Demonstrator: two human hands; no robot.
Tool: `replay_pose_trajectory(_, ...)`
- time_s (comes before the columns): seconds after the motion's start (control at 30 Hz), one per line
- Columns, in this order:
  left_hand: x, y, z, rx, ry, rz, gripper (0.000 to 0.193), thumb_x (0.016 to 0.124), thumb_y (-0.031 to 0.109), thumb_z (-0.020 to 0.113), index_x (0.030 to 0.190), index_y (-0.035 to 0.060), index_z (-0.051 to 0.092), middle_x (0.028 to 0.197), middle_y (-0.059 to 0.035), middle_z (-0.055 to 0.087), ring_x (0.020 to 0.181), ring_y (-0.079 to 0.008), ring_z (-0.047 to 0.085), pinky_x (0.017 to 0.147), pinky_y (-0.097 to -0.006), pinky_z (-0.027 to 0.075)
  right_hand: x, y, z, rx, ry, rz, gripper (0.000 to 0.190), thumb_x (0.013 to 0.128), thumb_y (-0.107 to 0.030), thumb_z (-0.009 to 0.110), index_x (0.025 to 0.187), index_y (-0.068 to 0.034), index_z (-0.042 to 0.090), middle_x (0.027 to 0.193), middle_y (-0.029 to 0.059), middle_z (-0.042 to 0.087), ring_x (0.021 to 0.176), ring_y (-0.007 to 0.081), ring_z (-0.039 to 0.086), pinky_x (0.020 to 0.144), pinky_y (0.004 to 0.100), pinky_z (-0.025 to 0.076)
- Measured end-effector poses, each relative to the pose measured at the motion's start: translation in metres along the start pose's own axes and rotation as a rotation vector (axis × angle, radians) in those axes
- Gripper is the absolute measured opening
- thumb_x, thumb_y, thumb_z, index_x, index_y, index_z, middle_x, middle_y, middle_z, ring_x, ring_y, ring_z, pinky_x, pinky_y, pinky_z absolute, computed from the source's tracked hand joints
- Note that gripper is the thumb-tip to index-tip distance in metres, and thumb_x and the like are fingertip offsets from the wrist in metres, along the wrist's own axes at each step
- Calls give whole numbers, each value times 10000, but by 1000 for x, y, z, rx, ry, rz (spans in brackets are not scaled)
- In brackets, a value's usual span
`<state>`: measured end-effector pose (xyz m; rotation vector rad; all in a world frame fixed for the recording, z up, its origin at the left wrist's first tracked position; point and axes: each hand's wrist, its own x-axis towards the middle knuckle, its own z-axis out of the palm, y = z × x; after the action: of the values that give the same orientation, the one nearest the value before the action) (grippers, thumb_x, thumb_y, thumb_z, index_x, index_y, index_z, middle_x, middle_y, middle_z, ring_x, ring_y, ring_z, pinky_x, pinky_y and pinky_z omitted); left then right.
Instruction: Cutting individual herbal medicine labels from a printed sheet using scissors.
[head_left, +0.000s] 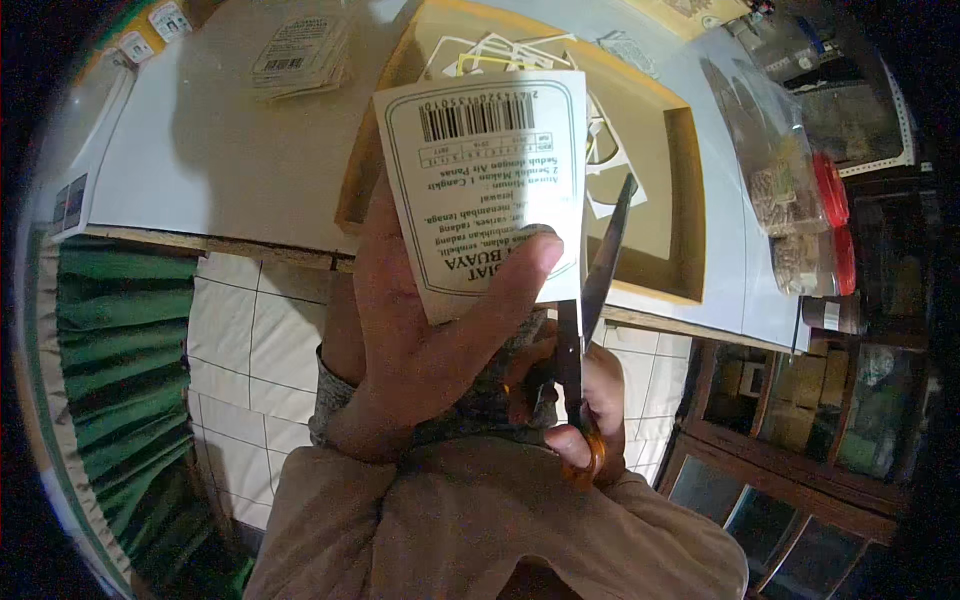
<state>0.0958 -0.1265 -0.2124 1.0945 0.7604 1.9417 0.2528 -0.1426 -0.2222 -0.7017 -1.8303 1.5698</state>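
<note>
My left hand (442, 352) pinches a white printed paper label (487, 180), thumb on its face and fingers behind. The label bears a barcode and upside-down writing inside a rounded double border. My right hand (596, 397) grips a pair of scissors (609, 259) by its orange handles. The blades are spread at the label's right edge, one reaching up beside it and the other partly behind its lower corner. Beyond the label, paper offcuts (611, 169) with cut-out frames lie in a shallow yellowish box (675, 225).
A stack of labels (300, 52) sits on the white table (225, 150), left of the box. Clear plastic jars with red lids (831, 195) stand at the right edge. A dark wooden cabinet (787, 450) is at lower right, and a green curtain (124, 360) hangs at left.
</note>
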Motion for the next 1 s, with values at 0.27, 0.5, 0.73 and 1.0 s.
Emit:
replay_pose_trajectory(0.27,1,-1,-8,-110,26,-11,377,729,-60,577,1066,-26,413,935,-93,559,829,-118,557,695,-214,464,7,-7,11,-124,70,57,392,690,-285,621,885,42,524,778,148,520,656,270,524,594,313,413)
replay_pose_trajectory(0.5,0,-3,-10,-132,89,-57,382,729,-66,572,1075,-27,416,945,-96,561,850,-127,561,714,-222,469,8,-3,12,-282,82,1,382,693,-293,625,858,39,533,693,127,525,600,279,519,543,327,413)
replay_pose_trajectory(0.73,2,-2,-12,-140,62,-48,366,724,-55,580,1061,-29,439,937,-106,568,849,-132,568,710,-229,473,11,0,14,-255,123,-25,343,690,-270,633,813,38,546,658,117,524,593,270,520,537,327,417)
replay_pose_trajectory(1.0,2,3,-6,-107,149,-138,399,650,-4,628,1017,-10,473,885,-101,574,779,-154,562,718,-272,452,8,1,15,-271,177,10,363,686,-308,651,781,27,548,651,105,522,558,255,494,488,322,379)
